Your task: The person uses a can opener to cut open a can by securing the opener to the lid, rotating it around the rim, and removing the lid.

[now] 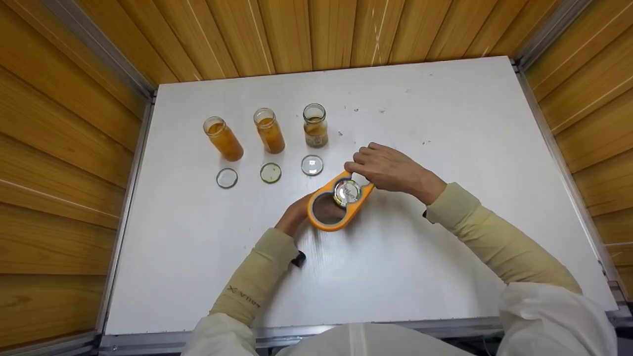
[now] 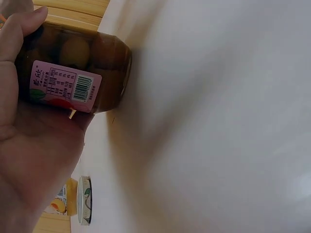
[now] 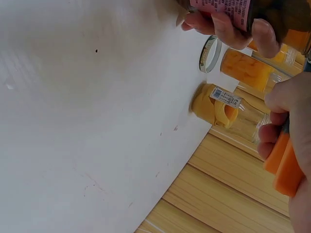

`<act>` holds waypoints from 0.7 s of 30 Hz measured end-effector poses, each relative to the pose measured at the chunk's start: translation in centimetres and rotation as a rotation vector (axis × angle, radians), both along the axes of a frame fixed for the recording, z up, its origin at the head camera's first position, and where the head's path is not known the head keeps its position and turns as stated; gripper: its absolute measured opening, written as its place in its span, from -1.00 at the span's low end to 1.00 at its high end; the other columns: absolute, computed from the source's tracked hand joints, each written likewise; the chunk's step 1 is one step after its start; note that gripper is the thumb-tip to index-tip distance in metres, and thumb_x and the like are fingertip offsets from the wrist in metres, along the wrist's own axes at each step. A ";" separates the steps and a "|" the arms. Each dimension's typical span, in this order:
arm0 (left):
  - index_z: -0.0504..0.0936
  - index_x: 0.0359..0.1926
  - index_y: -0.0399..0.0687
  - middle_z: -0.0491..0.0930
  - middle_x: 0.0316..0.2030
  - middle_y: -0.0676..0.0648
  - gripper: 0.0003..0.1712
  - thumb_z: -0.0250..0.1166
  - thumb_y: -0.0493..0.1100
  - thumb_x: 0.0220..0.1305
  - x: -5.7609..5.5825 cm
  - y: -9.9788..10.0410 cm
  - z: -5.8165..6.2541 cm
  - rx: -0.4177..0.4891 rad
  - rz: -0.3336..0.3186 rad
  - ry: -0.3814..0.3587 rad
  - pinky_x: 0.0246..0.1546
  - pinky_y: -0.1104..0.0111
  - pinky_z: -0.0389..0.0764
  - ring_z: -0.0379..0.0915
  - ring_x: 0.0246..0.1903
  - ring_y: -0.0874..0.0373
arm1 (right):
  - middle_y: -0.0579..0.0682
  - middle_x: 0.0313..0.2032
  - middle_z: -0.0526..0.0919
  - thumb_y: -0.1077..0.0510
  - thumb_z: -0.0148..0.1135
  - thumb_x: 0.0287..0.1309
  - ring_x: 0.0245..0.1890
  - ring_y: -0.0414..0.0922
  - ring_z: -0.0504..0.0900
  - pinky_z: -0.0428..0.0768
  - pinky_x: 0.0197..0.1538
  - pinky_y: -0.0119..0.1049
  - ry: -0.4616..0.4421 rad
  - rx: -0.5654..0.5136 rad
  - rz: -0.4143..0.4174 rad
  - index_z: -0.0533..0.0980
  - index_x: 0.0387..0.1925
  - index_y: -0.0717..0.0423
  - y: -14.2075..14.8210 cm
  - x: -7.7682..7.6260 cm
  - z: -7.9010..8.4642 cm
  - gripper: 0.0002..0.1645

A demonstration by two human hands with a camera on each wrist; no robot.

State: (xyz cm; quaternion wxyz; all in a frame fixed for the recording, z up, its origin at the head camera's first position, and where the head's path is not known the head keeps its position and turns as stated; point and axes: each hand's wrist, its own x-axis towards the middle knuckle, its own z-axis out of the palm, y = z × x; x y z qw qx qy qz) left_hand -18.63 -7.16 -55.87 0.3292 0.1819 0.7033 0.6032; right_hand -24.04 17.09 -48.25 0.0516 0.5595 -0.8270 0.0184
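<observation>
My left hand (image 2: 39,145) grips a glass jar (image 2: 109,58) with a pink label and dark round fruit inside. The jar's base is at the white tabletop. In the head view, most of that hand hides under an orange-and-grey jar opener (image 1: 363,197). My right hand (image 1: 390,170) holds the opener's far end, fingers curled round its orange handles (image 3: 289,170). The jar's shiny printed lid (image 1: 347,192) shows within the opener's middle opening. Its larger loop points toward me, with nothing but the view beneath inside it.
Behind my hands stand three open jars: two with orange contents, one left (image 1: 227,143) and one in the middle (image 1: 272,136), and a yellowish one (image 1: 315,134) at right. One loose lid lies before each: left (image 1: 227,178), middle (image 1: 270,172), right (image 1: 312,165). Wooden-plank walls (image 1: 331,34) border the table.
</observation>
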 end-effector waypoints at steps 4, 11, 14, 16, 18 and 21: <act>0.18 0.58 -0.20 0.38 0.44 -0.16 0.19 0.59 0.13 0.09 -0.2 0.0 0.0 0.025 -0.007 -0.006 0.38 0.41 0.25 0.34 0.27 0.16 | 0.01 -0.30 0.55 0.50 0.33 0.11 -0.24 0.02 0.48 0.49 -0.12 -0.12 -0.001 -0.004 -0.011 0.45 0.03 0.04 0.3 0.1 0.0 -0.48; 0.22 0.54 -0.29 0.42 0.39 -0.21 0.00 0.51 -0.10 0.19 -0.1 0.3 1.6 -0.036 -0.042 0.024 0.32 0.41 0.32 0.36 0.21 0.13 | 0.02 -0.26 0.59 0.46 0.46 -0.03 -0.23 0.02 0.52 0.51 -0.10 -0.12 -0.024 -0.013 -0.041 0.45 0.05 0.02 0.6 0.2 0.2 -0.37; 0.21 0.54 -0.28 0.42 0.39 -0.19 -0.05 0.44 -0.18 0.22 0.1 0.5 2.3 -0.027 -0.050 0.042 0.32 0.37 0.34 0.36 0.24 0.10 | 0.01 -0.27 0.58 0.43 0.50 -0.07 -0.24 0.01 0.52 0.51 -0.09 -0.12 -0.045 -0.022 -0.053 0.47 0.05 0.02 0.5 0.3 0.1 -0.36; 0.20 0.55 -0.27 0.41 0.40 -0.19 -0.07 0.41 -0.20 0.24 0.3 0.5 2.6 -0.014 -0.044 0.042 0.34 0.34 0.34 0.36 0.26 0.08 | 0.01 -0.26 0.58 0.41 0.50 -0.07 -0.23 0.01 0.52 0.52 -0.06 -0.11 -0.064 -0.033 -0.059 0.49 0.05 0.02 0.4 0.4 0.0 -0.38; 0.20 0.55 -0.26 0.41 0.40 -0.18 -0.07 0.42 -0.18 0.25 0.5 0.7 2.7 -0.019 -0.023 0.049 0.35 0.33 0.35 0.37 0.28 0.08 | 0.00 -0.26 0.59 0.42 0.49 -0.07 -0.22 0.01 0.53 0.52 -0.05 -0.10 -0.079 -0.048 -0.067 0.50 0.04 0.03 0.4 0.5 0.0 -0.39; 0.20 0.55 -0.27 0.41 0.40 -0.19 -0.08 0.43 -0.17 0.28 0.6 1.0 2.7 -0.025 0.001 0.075 0.37 0.31 0.35 0.37 0.31 0.05 | 0.01 -0.25 0.61 0.44 0.47 -0.08 -0.23 0.00 0.54 0.53 -0.05 -0.09 -0.082 -0.067 -0.085 0.52 0.03 0.05 0.6 0.7 0.0 -0.40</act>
